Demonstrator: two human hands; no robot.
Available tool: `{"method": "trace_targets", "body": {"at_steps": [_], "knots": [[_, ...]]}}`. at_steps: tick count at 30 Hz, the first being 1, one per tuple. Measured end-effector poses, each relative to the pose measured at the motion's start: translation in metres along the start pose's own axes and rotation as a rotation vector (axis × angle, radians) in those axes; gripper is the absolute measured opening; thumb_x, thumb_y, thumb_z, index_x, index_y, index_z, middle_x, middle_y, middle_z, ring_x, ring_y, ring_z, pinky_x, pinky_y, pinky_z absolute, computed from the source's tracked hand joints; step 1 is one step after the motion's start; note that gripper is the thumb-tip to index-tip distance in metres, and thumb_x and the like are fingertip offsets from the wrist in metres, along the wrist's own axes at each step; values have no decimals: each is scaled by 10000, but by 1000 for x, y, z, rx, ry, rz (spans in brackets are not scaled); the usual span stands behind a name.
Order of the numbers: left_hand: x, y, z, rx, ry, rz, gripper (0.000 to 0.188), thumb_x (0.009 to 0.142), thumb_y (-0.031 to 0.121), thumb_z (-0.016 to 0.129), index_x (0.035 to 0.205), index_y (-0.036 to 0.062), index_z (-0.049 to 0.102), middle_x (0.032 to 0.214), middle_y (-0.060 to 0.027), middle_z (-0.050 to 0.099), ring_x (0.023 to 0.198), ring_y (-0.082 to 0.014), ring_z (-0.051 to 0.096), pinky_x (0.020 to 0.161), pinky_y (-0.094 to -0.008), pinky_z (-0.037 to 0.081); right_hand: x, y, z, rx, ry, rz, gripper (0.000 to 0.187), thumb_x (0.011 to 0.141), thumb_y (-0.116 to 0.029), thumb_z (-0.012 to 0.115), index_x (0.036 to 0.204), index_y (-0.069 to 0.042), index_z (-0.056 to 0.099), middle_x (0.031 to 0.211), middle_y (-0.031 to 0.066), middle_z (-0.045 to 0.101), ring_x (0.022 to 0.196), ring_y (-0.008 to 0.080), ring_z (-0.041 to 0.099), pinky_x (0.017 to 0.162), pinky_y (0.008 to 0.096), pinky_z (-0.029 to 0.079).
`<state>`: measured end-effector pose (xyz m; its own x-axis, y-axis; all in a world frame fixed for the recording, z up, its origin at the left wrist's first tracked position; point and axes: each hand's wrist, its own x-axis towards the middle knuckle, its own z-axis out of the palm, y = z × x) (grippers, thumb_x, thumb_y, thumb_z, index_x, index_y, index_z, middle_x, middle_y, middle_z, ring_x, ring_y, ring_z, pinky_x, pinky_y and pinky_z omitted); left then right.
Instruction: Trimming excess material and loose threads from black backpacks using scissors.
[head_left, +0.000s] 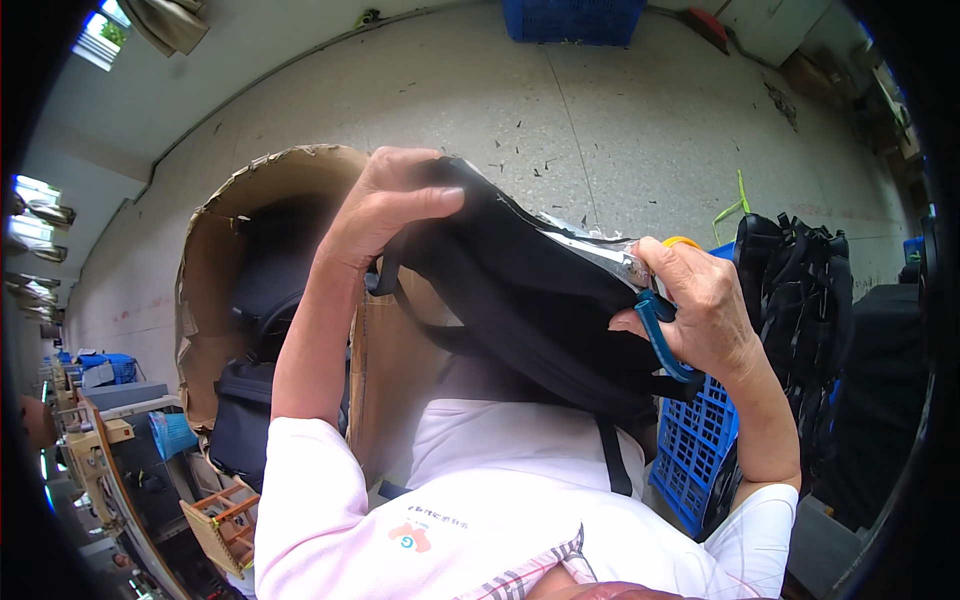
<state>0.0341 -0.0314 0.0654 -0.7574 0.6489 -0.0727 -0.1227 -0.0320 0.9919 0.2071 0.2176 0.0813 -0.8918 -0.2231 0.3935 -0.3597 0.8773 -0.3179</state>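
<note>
A black fabric bag [510, 270] with straps is held up in front of my chest, between both hands. My left hand [400, 195] is closed on its upper left edge, the thumb lying over the black cloth. My right hand [700, 305] pinches the right end of the same edge, where a whitish, shiny strip [590, 250] shows. A teal curved handle [660, 335] sticks out from under the right fingers; the rest of that tool is hidden. Something yellow-orange [682, 242] shows by the right knuckles. A black strap [612, 455] hangs down against my white shirt.
At my left stands a large cardboard box [190, 300] with black bags [270, 260] inside. Blue plastic crates [695, 440] stand at my right, beside stacked black bags [800, 290]. Another blue crate [575, 22] is at the far wall. Scraps dot the speckled floor [480, 90]. A wooden rack [222, 525] is lower left.
</note>
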Motion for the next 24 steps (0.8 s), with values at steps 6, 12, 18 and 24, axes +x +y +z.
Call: {"method": "trace_targets", "body": {"at_steps": [6, 12, 18, 24], "knots": [[11, -3, 1, 294, -91, 49, 282, 697, 237, 672, 794, -21, 614, 679, 0, 552, 680, -93, 500, 638, -229, 402, -4, 1, 6, 103, -20, 68, 442, 658, -365, 736, 908, -54, 546, 566, 69, 516, 455, 196, 514, 472, 290, 442], [15, -21, 0, 242, -73, 169, 379, 683, 176, 729, 994, 35, 565, 871, -9, 581, 826, -76, 542, 759, -201, 426, -15, 22, 20, 482, -145, 411, 378, 693, -314, 744, 871, -35, 563, 526, 31, 422, 464, 88, 396, 446, 223, 331], [14, -61, 5, 105, 25, 81, 207, 751, 150, 645, 874, -15, 621, 757, -2, 586, 728, -71, 522, 665, -211, 424, -30, 26, 25, 762, -282, 648, 347, 754, -264, 708, 977, -40, 566, 610, -85, 372, 517, 26, 330, 480, 171, 301], [22, -13, 38, 195, -81, 206, 119, 736, 71, 693, 817, 8, 634, 705, 38, 574, 643, -28, 501, 589, -167, 409, -13, 26, -21, 322, -24, 385, 671, 678, -555, 670, 1065, -26, 525, 715, 42, 500, 613, 120, 472, 564, 251, 402]]}}
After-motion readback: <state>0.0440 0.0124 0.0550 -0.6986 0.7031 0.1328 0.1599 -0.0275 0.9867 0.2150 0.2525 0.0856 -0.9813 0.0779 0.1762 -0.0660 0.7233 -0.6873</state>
